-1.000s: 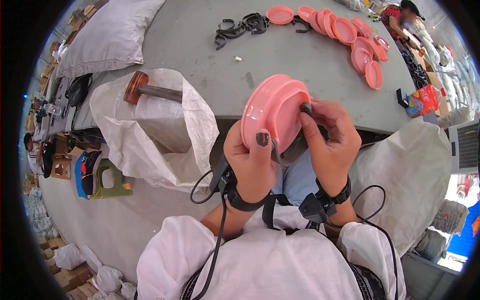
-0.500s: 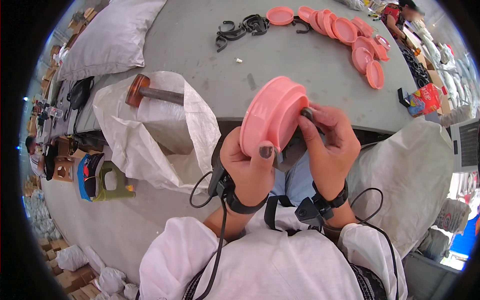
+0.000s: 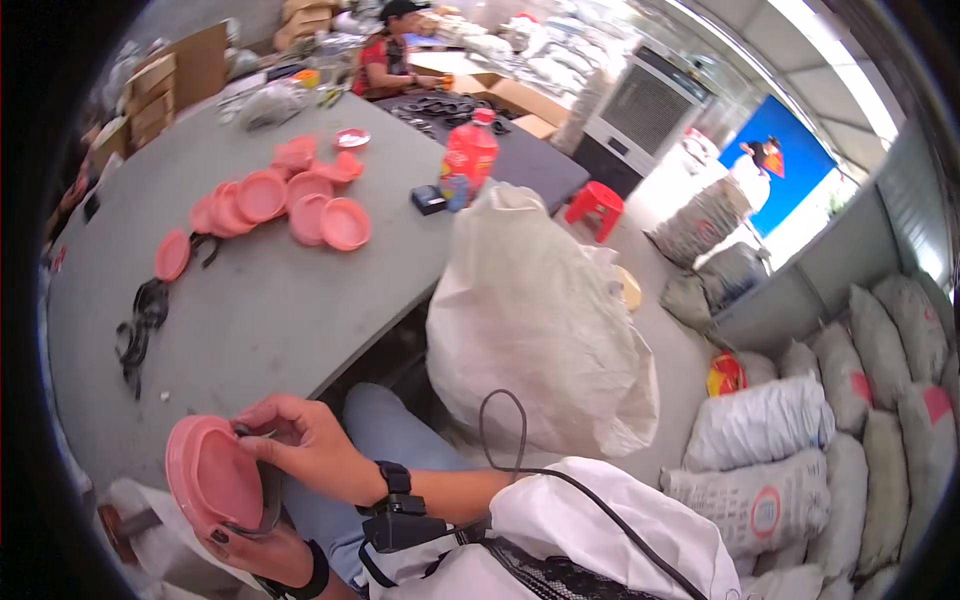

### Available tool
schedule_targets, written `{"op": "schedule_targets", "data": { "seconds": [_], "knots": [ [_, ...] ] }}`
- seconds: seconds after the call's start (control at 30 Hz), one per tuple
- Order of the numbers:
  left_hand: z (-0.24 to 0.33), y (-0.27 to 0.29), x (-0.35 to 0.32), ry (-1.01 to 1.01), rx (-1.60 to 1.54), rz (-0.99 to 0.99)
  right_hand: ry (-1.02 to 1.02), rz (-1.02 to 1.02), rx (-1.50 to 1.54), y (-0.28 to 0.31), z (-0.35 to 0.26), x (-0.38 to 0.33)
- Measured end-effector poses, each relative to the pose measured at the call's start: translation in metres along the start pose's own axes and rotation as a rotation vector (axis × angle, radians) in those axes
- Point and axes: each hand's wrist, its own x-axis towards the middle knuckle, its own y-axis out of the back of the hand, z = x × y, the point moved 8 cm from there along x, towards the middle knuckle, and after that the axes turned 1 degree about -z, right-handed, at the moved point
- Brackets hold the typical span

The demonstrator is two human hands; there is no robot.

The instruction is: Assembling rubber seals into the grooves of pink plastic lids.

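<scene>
The grey desk (image 3: 280, 300) spreads widest before us, with loose lids (image 3: 262, 196) clustered toward its far side — probably to keep them together. Our left hand (image 3: 255, 550) grasps the pink lid (image 3: 215, 465) from below, thumb over its rim, at the lower left of the view; this seems to steady it, tilted, for the other side. Our right hand (image 3: 315, 450) pinches a dark strap (image 3: 268, 510) between finger and thumb at the lid's edge, a grip that likely suits such a narrow piece.

Around us, the big white sack (image 3: 530, 330) stands against the desk's right edge and blocks the space beside our knee. Below the lid, a second sack (image 3: 180, 545) carries a hammer (image 3: 118, 530). A red bottle (image 3: 470, 155) stands at the desk's far corner, black loops (image 3: 150, 305) lie beyond our hands, and a small black box (image 3: 428, 200) sits near the bottle. A thin cable (image 3: 600, 500) crosses our right sleeve — it could snag.
</scene>
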Motion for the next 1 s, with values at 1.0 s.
{"op": "schedule_targets", "data": {
  "seconds": [1.0],
  "knots": [
    [0.042, -0.027, 0.028, 0.587, -0.847, 0.277, 0.342, 0.048, -0.789, -0.005, -0.054, -0.004]
  ]
}}
